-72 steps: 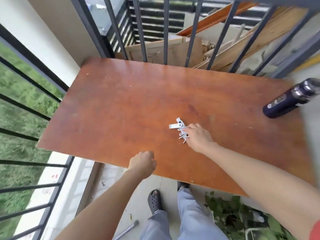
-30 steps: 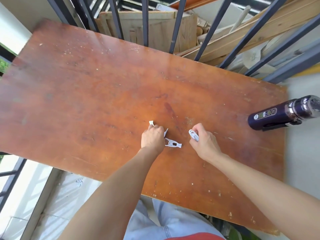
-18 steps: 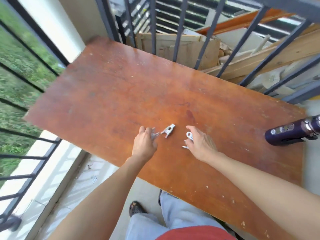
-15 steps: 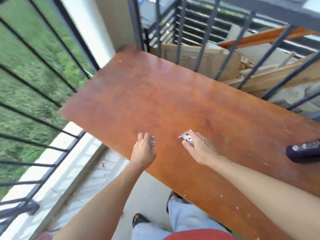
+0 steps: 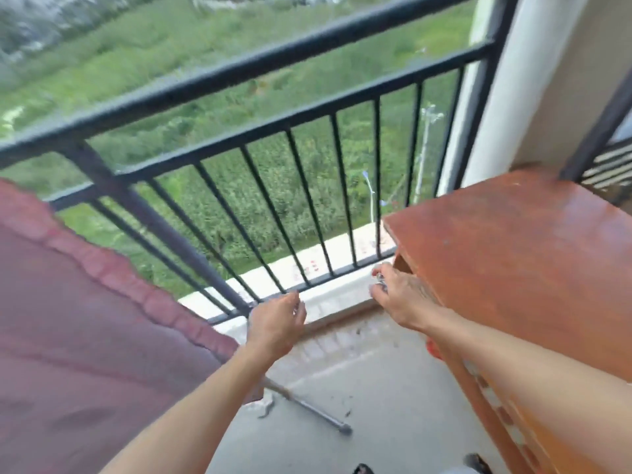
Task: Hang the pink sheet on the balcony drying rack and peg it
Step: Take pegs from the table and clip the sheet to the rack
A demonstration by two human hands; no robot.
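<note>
Pink sheet lying draped at far left, scalloped edge running diagonally toward railing. Left hand sitting nearer it, fingers curled, grip contents blurred, cannot tell. Right hand gripping pale pegs beside table.

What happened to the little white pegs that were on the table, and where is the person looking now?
Both hands picked the pegs up off the table. The right hand holds some pegs, and something small glints in the left hand, probably pegs too. The view has swung left toward the railing and the pink sheet, with both hands now off the tabletop. The table itself hasn't visibly moved.
</note>
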